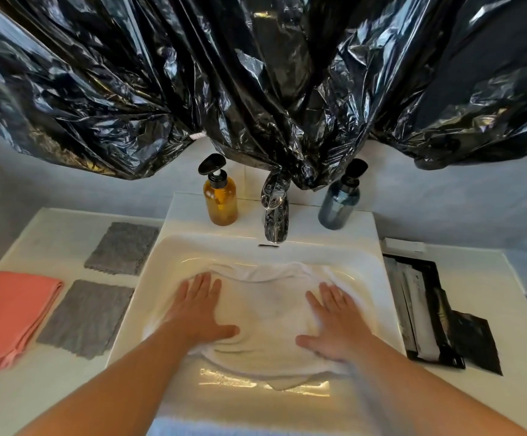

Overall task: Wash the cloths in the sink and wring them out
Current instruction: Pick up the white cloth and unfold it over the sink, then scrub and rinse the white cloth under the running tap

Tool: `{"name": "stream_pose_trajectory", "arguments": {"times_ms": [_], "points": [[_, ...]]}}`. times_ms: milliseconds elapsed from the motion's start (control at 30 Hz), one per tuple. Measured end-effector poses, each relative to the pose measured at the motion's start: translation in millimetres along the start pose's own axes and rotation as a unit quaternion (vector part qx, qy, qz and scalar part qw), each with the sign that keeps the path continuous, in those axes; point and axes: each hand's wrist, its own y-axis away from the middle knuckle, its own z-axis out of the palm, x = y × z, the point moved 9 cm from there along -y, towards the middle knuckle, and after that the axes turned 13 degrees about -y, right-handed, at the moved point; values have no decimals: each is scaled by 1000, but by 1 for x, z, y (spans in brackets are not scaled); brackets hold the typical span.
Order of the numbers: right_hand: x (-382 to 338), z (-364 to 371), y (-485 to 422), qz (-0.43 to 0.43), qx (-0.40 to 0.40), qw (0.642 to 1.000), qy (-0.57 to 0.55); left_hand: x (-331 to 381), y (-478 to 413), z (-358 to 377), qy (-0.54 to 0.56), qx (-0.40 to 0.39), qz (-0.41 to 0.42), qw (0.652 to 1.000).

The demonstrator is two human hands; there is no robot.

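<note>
Cloths are waiting at the left of the frame, a pink cloth and grey cloths on the counter. I am judging that careless scrubbing could be splashing them early, or that the white cloth, lying mid-frame in the sink, could be sliding and bunching on the slick basin. I am pressing it flat with my left hand, fingers straight and close together, thumb splayed, and my right hand, fingers straight and slightly fanned, neither pinching anything.

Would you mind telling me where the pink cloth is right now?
In the head view, the pink cloth lies folded on the counter at the far left, beside the nearer grey cloth and left of the sink.
</note>
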Motion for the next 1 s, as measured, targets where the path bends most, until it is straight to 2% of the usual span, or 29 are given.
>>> {"name": "stream_pose_trajectory", "arguments": {"times_ms": [67,100,133,200,267,333,467,533,600,733,767,833,900,1000], "points": [[-11,-17,-4,1,-10,998,-60,0,5,-26,83,24,-7,996],[-19,-33,-4,1,6,989,-147,-4,9,-49,170,61,-24,983],[-28,-54,-5,0,32,966,-258,-9,12,-76,244,115,-38,962],[-47,-100,-4,-14,101,891,-442,-18,22,-139,325,246,-46,912],[-68,-140,0,-36,139,821,-552,-13,39,-199,308,362,3,880],[-93,-167,4,-56,137,778,-611,1,46,-241,244,429,65,867],[-115,-183,4,-69,144,798,-582,14,41,-267,131,495,134,848],[-114,-181,3,-60,135,792,-592,13,44,-273,128,528,141,828],[-112,-182,3,-54,129,792,-595,8,46,-286,193,528,112,820],[-109,-179,8,-44,133,788,-600,-3,23,-286,308,435,34,845],[-107,-177,9,-42,138,788,-598,-11,21,-275,346,421,9,838],[-99,-169,12,-36,142,787,-599,-40,17,-239,438,403,-77,800],[-88,-154,17,-23,135,773,-619,-65,8,-199,495,362,-162,773],[-74,-134,25,7,129,763,-634,-77,-27,-169,503,264,-191,800]]}}
